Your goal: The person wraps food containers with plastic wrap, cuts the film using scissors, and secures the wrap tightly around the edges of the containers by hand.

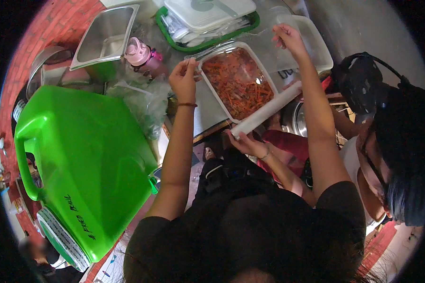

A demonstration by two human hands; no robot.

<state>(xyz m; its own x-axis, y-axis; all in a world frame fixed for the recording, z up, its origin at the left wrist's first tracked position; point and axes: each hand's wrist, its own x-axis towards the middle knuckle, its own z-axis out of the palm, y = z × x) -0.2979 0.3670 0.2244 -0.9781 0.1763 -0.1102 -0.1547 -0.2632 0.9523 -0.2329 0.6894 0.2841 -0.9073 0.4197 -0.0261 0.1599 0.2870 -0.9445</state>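
Note:
A clear rectangular container [214, 92] holds a mix with orange shreds, perhaps carrot. Glossy clear plastic wrap [253, 71] lies stretched across its top. My left hand [183, 79] pinches the wrap's edge by the container's far left corner. Raised beyond the far right side, my right hand [289, 39] has its fingers closed on the other end of that edge. Another person's hands support the wrap roll [267, 108] along the container's near side; one of these hands [251, 144] is under the roll's left end.
A large green jug [89, 160] stands at left. Behind are a steel pan [106, 40], a pink bottle [141, 56] and a green basket [193, 46] under a white lid. The co-worker [387, 155] is close on my right.

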